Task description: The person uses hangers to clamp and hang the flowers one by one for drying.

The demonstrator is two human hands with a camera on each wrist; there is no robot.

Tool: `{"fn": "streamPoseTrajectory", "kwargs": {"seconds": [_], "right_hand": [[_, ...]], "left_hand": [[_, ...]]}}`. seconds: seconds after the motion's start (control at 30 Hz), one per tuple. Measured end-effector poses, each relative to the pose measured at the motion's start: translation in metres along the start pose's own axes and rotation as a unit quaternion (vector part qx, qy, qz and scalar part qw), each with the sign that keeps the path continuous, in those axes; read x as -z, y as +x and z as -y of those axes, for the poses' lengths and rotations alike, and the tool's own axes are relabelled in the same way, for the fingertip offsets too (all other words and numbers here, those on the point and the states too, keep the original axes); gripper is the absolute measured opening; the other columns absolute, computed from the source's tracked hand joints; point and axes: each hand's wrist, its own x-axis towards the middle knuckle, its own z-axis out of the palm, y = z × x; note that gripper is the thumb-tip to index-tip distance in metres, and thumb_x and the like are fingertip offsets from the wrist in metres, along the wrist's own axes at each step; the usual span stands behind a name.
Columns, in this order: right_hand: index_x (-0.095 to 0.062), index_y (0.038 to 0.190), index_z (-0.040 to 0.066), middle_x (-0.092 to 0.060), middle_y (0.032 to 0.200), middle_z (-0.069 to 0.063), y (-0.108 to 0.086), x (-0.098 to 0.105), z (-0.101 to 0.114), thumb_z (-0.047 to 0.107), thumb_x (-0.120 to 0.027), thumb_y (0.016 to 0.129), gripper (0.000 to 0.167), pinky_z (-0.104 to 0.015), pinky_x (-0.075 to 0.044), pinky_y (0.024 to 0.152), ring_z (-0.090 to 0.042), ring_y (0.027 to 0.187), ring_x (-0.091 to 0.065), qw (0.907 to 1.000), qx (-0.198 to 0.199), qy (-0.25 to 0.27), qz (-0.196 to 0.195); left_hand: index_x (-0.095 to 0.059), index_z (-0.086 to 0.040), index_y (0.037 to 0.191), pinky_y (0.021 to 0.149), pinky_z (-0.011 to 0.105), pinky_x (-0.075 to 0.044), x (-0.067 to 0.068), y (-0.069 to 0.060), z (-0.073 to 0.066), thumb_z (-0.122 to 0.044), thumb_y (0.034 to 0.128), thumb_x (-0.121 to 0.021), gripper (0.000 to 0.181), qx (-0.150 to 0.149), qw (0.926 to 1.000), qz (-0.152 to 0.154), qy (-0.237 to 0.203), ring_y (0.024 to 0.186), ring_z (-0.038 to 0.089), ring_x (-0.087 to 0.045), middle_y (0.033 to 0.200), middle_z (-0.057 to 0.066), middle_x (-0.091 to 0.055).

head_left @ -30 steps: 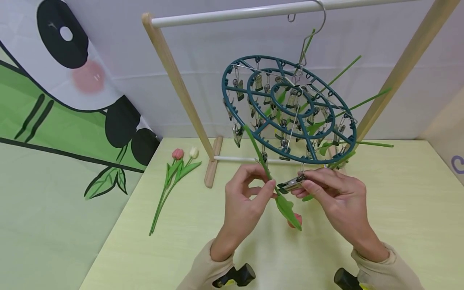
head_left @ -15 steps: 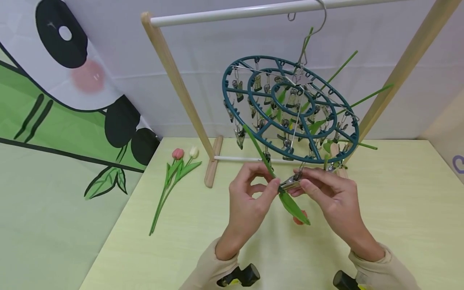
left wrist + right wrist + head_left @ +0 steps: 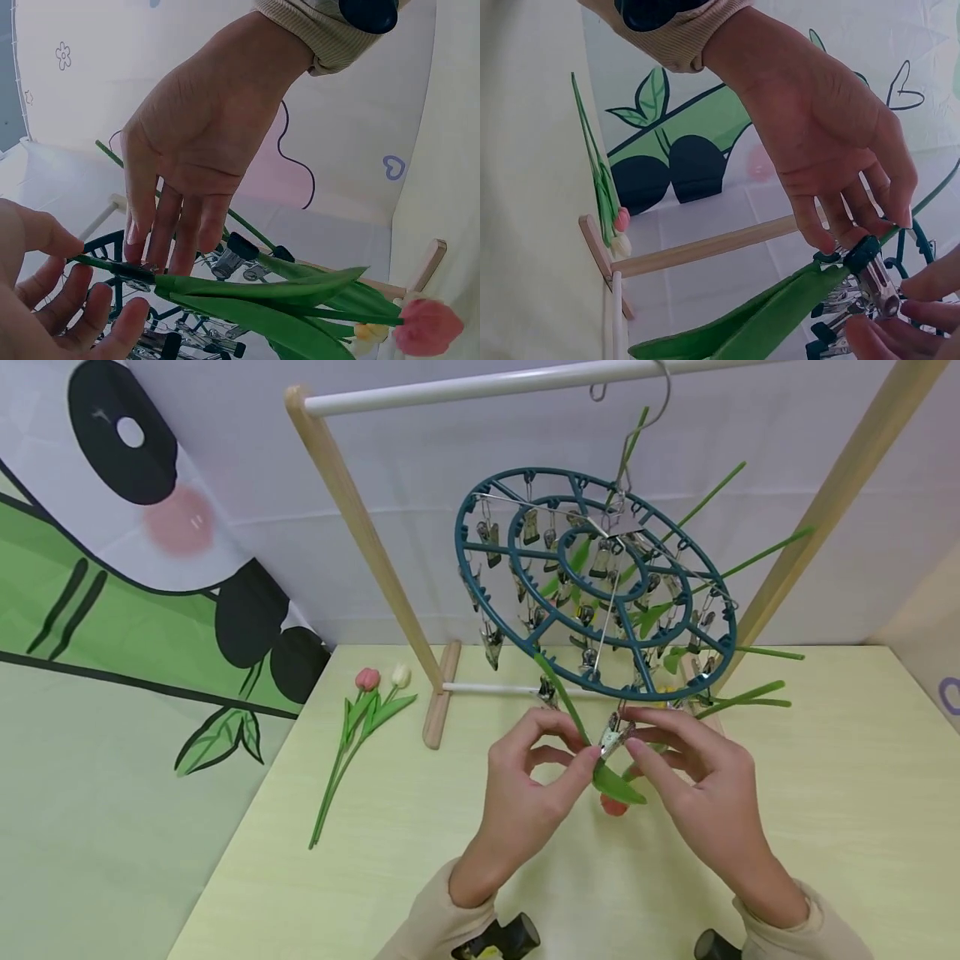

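Note:
My left hand (image 3: 528,789) pinches the green stem of an artificial tulip (image 3: 617,785) between thumb and fingers. The tulip's pink bloom (image 3: 427,328) points down, below its leaves. Opposite it, my right hand (image 3: 708,785) holds a small metal clip (image 3: 612,735) by its tail. In the right wrist view the dark tips of this clip (image 3: 877,281) lie on the stem just above the leaves. The clip hangs from the near rim of a dark teal round drying hanger (image 3: 517,628). Fingers partly hide where clip and stem meet.
More tulip stems (image 3: 757,557) stick out from the hanger's right side, among several other clips (image 3: 491,643). The hanger hooks over the white bar (image 3: 480,387) of a wooden stand (image 3: 363,535). Two tulips (image 3: 367,718), pink and white, lie on the table to the left.
The clip has swung from nearly level to more upright, its tips now at the stem. The left hand has moved right with the tulip, toward the right hand.

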Motion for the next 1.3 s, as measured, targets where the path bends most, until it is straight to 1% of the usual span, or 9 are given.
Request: {"fn": "streamPoseTrajectory", "kwargs": {"seconds": [0.23, 0.33, 0.47, 0.57, 0.73, 0.83, 0.97, 1.17, 1.3], "right_hand": [[-0.067, 0.102, -0.001, -0.064, 0.103, -0.009, -0.007, 0.001, 0.005, -0.018, -0.067, 0.074, 0.032, -0.014, -0.052, 0.071, -0.013, 0.093, -0.059, 0.9971, 0.035, -0.050, -0.046], [-0.070, 0.095, 0.003, -0.066, 0.094, -0.003, -0.013, -0.002, 0.007, -0.017, -0.069, 0.073, 0.029, -0.014, -0.051, 0.068, -0.009, 0.088, -0.059, 0.9958, 0.049, -0.073, -0.027], [-0.072, 0.092, 0.011, -0.069, 0.090, 0.004, -0.024, -0.013, 0.003, -0.013, -0.070, 0.073, 0.031, -0.014, -0.051, 0.063, -0.004, 0.083, -0.062, 0.9911, 0.078, -0.105, 0.024], [-0.071, 0.100, 0.010, -0.070, 0.097, 0.002, -0.030, -0.022, 0.000, -0.014, -0.067, 0.074, 0.035, -0.015, -0.050, 0.062, -0.005, 0.087, -0.063, 0.9873, 0.090, -0.122, 0.049], [-0.063, 0.116, 0.008, -0.068, 0.109, 0.001, -0.033, -0.034, 0.001, -0.015, -0.063, 0.077, 0.045, -0.018, -0.052, 0.062, -0.010, 0.096, -0.062, 0.9876, 0.077, -0.121, 0.065], [-0.052, 0.132, 0.005, -0.062, 0.123, -0.002, -0.033, -0.038, 0.002, -0.014, -0.064, 0.078, 0.058, -0.023, -0.055, 0.067, -0.015, 0.102, -0.062, 0.9894, 0.052, -0.117, 0.068], [-0.030, 0.147, 0.008, -0.044, 0.143, -0.004, -0.031, -0.041, 0.002, -0.011, -0.066, 0.079, 0.080, -0.026, -0.055, 0.075, -0.018, 0.114, -0.058, 0.9905, 0.023, -0.116, 0.070], [-0.013, 0.152, 0.012, -0.032, 0.151, -0.006, -0.027, -0.046, 0.001, -0.011, -0.070, 0.076, 0.097, -0.017, -0.045, 0.092, -0.022, 0.128, -0.045, 0.9913, 0.039, -0.113, 0.055], [-0.015, 0.152, 0.013, -0.032, 0.151, -0.005, -0.020, -0.048, 0.001, -0.010, -0.071, 0.076, 0.096, -0.011, -0.039, 0.095, -0.020, 0.129, -0.043, 0.9936, 0.039, -0.095, 0.047]], "left_hand": [[-0.060, -0.004, 0.096, 0.068, 0.030, -0.057, -0.005, 0.002, 0.001, -0.003, 0.0857, -0.065, 0.012, -0.029, 0.9992, 0.026, 0.012, 0.084, 0.016, -0.060, 0.089, 0.010, -0.061], [-0.059, -0.004, 0.094, 0.069, 0.029, -0.057, -0.005, 0.003, 0.000, -0.003, 0.0855, -0.065, 0.011, -0.046, 0.9982, 0.033, 0.021, 0.085, 0.016, -0.060, 0.088, 0.009, -0.062], [-0.061, -0.006, 0.093, 0.074, 0.030, -0.055, -0.004, 0.003, 0.001, -0.003, 0.0845, -0.066, 0.010, -0.070, 0.9958, 0.028, 0.051, 0.088, 0.015, -0.059, 0.090, 0.006, -0.063], [-0.064, -0.008, 0.093, 0.079, 0.030, -0.053, -0.003, 0.003, 0.001, -0.004, 0.0837, -0.067, 0.010, -0.087, 0.9931, 0.025, 0.075, 0.092, 0.014, -0.058, 0.093, 0.003, -0.063], [-0.067, -0.008, 0.093, 0.081, 0.031, -0.051, 0.001, 0.002, 0.000, -0.006, 0.0842, -0.067, 0.009, -0.102, 0.9905, 0.024, 0.089, 0.095, 0.014, -0.056, 0.096, 0.002, -0.063], [-0.067, -0.009, 0.094, 0.081, 0.031, -0.052, 0.006, 0.001, 0.000, -0.006, 0.0846, -0.067, 0.010, -0.109, 0.9894, 0.015, 0.095, 0.095, 0.014, -0.057, 0.096, 0.002, -0.063], [-0.066, -0.009, 0.096, 0.081, 0.032, -0.053, 0.014, -0.001, 0.001, -0.007, 0.0850, -0.067, 0.011, -0.107, 0.9891, 0.005, 0.101, 0.095, 0.015, -0.058, 0.097, 0.003, -0.063], [-0.066, -0.009, 0.095, 0.077, 0.032, -0.054, 0.025, -0.005, 0.005, -0.007, 0.0856, -0.067, 0.010, -0.092, 0.9891, -0.002, 0.115, 0.092, 0.014, -0.059, 0.096, 0.002, -0.063], [-0.066, -0.010, 0.095, 0.076, 0.032, -0.054, 0.033, -0.007, 0.008, -0.007, 0.0857, -0.067, 0.009, -0.080, 0.9893, -0.006, 0.122, 0.091, 0.014, -0.059, 0.095, 0.001, -0.063]]}}
